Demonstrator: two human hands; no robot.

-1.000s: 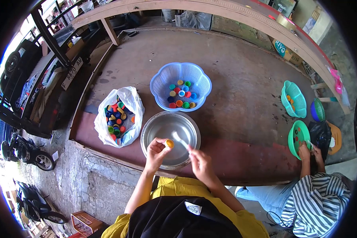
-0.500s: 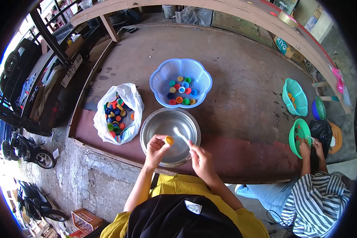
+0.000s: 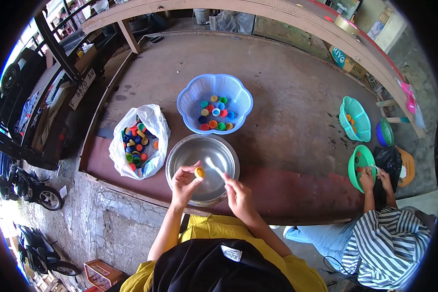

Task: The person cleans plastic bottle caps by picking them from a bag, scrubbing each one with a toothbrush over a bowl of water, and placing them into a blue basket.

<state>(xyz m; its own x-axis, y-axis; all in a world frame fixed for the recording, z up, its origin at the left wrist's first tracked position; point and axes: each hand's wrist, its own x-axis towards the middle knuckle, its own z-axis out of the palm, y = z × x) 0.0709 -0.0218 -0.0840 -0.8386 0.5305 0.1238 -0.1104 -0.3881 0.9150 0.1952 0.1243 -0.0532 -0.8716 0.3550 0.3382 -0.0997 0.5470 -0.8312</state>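
Note:
A yellow bottle cap [image 3: 199, 172] is pinched between the thumb and fingers of my left hand [image 3: 184, 184], over the near left part of a steel basin [image 3: 176, 155]. My right hand [image 3: 239, 195] grips the handle of a slim white tool that looks like a toothbrush [image 3: 217, 167]. Its wider head points up and left, apart from the cap and above the basin. Beyond the basin is a blue plastic basket [image 3: 184, 100] with several coloured caps at its bottom. To the left, a white plastic bag [image 3: 156, 125] stands open, full of mixed caps.
At right, a co-worker in a striped shirt [image 3: 382, 246] holds a small white item over a green basin [image 3: 354, 164]. Near it are a teal basket [image 3: 366, 127] with orange caps and a black bag [image 3: 388, 160]. A wooden rail [image 3: 258, 9] runs along the table's far side.
The whole view has shifted slightly, so most things appear a little further left. Both hands keep their grips; the cap now shows turned more on its side.

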